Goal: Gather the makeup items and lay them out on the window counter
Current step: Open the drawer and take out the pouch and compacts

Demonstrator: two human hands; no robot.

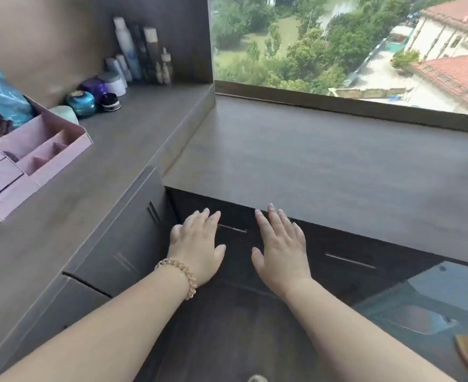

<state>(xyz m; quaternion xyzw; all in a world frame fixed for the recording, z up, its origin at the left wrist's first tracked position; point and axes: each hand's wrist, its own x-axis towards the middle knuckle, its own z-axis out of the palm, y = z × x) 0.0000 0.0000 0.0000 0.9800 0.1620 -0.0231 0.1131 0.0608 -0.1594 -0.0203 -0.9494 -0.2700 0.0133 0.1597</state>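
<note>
Two bare hands, left hand (197, 245) and right hand (281, 250), one coil bracelet (180, 274), one pink organizer (28, 161), four small jars (95, 99), roughly seven upright bottles and tubes (141, 53), exact count unclear from blur.

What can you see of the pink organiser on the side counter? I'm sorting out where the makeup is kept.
The pink organiser sits at the left edge of view on the dark side counter, cut off by the frame. It looks like plastic: open compartments on top, small shut drawers below. A blue pouch and brownish items stand in its rear section. Neither hand touches it.
</note>
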